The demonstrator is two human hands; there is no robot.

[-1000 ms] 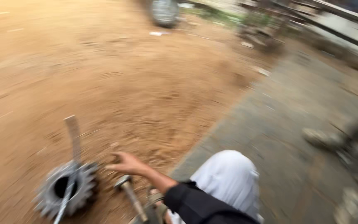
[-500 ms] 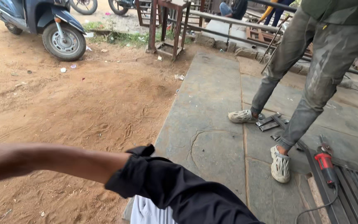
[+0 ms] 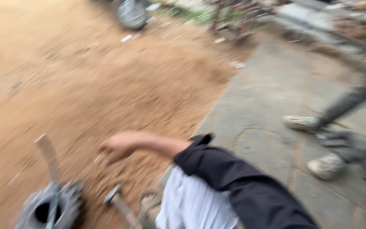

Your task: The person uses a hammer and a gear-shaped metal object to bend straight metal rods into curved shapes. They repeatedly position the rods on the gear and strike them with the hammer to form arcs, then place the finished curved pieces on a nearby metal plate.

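Blurrily, right hand (image 3: 117, 146) hovers above a hammer (image 3: 117, 199), fingers indistinct.

Blurred frame: reddish-brown dirt ground (image 3: 64, 76) fills my left side, grey stone paving (image 3: 267, 106) my right. At the top edge a scooter wheel (image 3: 131, 13) stands on the dirt, with bits of pale litter (image 3: 127, 38) near it and a strip of green weeds (image 3: 191, 15) beside it. On the paving to my right another person's legs in grey trousers (image 3: 352, 101) stand in dirty white shoes (image 3: 301, 123), well apart from me.
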